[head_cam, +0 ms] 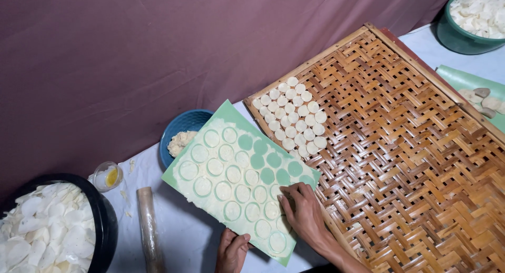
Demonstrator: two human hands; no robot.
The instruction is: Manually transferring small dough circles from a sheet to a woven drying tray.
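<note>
From my feed, a dull purple cloth backdrop [158, 57] fills the far side and the left, hanging in soft folds. Near and right, I see a pale blue-white table covering [179, 236]. The light is dim and even.

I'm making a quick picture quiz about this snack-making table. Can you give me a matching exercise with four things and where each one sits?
Things:
1. black tub of white slices
2. blue bowl of dough
3. green bowl
4. rolling pin

Places:
A. top right corner
B. bottom left corner
C. lying on the cloth left of the green sheet
D. behind the green sheet's far left edge

Pairs: 1-B, 2-D, 3-A, 4-C
</note>
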